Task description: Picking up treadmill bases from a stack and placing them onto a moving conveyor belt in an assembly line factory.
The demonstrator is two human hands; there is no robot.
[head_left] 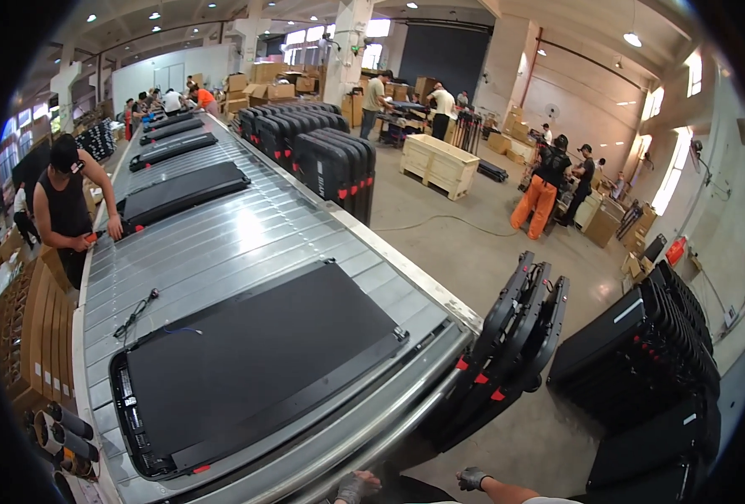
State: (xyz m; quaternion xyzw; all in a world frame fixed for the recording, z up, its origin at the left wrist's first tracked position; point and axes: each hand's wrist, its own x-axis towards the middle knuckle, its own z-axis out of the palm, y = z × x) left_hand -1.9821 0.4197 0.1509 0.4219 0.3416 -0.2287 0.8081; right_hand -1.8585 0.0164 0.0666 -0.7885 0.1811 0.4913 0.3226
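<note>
At the lower edge, my left hand [357, 485] wears a grey glove that leaves the fingertips bare. Its fingers are curled in, and nothing shows in them. My right hand [473, 479], also in a grey glove, is held apart from it with bent fingers and no object visible. Both hands are clear of the metal conveyor [297, 239]. On its near end lies a flat black treadmill [255, 361], its left end uncovered with wiring showing. A black power cord [137, 315] rests beside it.
Several upright black treadmills [511, 344] lean at the conveyor's near right corner. More dark stacked units [641, 353] stand to the right, and others [335, 172] line its far side. A co-worker [74, 189] handles another treadmill [183, 189] at left. A wooden crate [438, 166] sits beyond.
</note>
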